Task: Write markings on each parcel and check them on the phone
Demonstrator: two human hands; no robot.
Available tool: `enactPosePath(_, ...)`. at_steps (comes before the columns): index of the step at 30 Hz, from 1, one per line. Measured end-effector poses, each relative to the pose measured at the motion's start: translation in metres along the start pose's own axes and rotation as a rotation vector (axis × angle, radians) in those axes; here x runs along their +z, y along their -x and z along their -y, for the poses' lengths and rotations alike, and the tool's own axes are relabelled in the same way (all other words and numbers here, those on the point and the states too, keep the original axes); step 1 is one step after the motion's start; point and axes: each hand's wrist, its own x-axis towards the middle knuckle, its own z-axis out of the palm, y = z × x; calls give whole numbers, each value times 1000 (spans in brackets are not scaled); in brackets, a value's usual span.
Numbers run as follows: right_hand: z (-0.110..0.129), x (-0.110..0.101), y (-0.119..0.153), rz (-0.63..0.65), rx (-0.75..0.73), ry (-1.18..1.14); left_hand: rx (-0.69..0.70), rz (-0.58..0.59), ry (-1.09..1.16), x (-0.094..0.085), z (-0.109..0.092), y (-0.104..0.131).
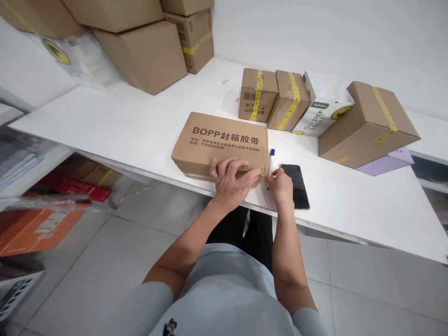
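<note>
A brown cardboard box (pixel 224 133) with black "BOPP" lettering and Chinese text lies near the front edge of the white table. My left hand (pixel 233 182) grips its near side, fingers spread over the top edge and thumb toward the right corner. Just right of that corner, my right hand (pixel 282 186) has its fingers pinched around the lower part of a white marker pen (pixel 271 161) with a blue end. The fingers partly hide the pen and come close to the box. A black smartphone (pixel 297 186) lies flat beside my right hand.
Along the back of the white table (pixel 371 205) stand small taped cartons (pixel 259 93), a white-green printed package (pixel 325 112) and a larger carton (pixel 367 121) above a purple box (pixel 387 161). Stacked cartons (pixel 147 56) fill the back left. An orange box (pixel 38 228) sits lower left.
</note>
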Motion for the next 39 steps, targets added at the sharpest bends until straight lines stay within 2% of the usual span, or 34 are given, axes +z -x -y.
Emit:
enactPosePath(3, -1, 0, 5, -18, 9, 12, 4, -5, 5, 0, 0, 0)
enactPosePath(5, -10, -2, 12, -70, -3, -16, 9, -9, 9, 0, 1, -1)
enactPosePath(9, -46, -3, 35, -328, -46, -138, 8, -12, 18, 1, 1, -1)
enactPosePath(11, -69, -1, 47, -491, -42, -119, 1, -16, 18, 2, 1, 0)
enactPosePath(13, -88, 3, 56, -580, -9, -34, -3, -17, 15, 2, 1, 1)
enactPosePath(15, -103, 7, 61, -552, 20, 42, -7, -15, 20, 4, 1, 2)
enactPosePath(18, -110, 10, 61, -431, -6, 81, -38, -5, 40, 7, 1, 4)
enactPosePath(21, -102, 5, 62, -357, -26, 86, -101, 54, 64, 14, 2, 2)
enactPosePath(23, -93, -3, 66, -319, 17, 75, -97, 67, 64, 17, 4, 0)
enactPosePath(26, -83, -20, 79, -243, 118, -26, -45, -7, 79, 14, 5, -1)
enactPosePath(29, -85, -36, 92, -183, 227, -267, -80, -65, 228, -1, -6, 11)
enactPosePath(30, -88, -39, 96, -179, 263, -365, -124, -34, 321, -6, -13, 18)
enactPosePath(31, -90, -40, 99, -177, 290, -468, -191, 53, 441, -11, -21, 26)
enactPosePath(32, -93, -39, 103, -177, 306, -576, -283, 180, 583, -15, -31, 34)
enactPosePath(35, -93, -24, 115, -183, 290, -896, -647, 662, 1022, -19, -60, 54)
enactPosePath(36, -91, -16, 121, -191, 267, -975, -741, 772, 1158, -19, -69, 57)
enactPosePath(37, -88, -7, 127, -208, 234, -1023, -805, 830, 1287, -18, -76, 59)
enactPosePath(39, -82, 10, 139, -277, 121, -1013, -868, 807, 1494, -16, -87, 59)
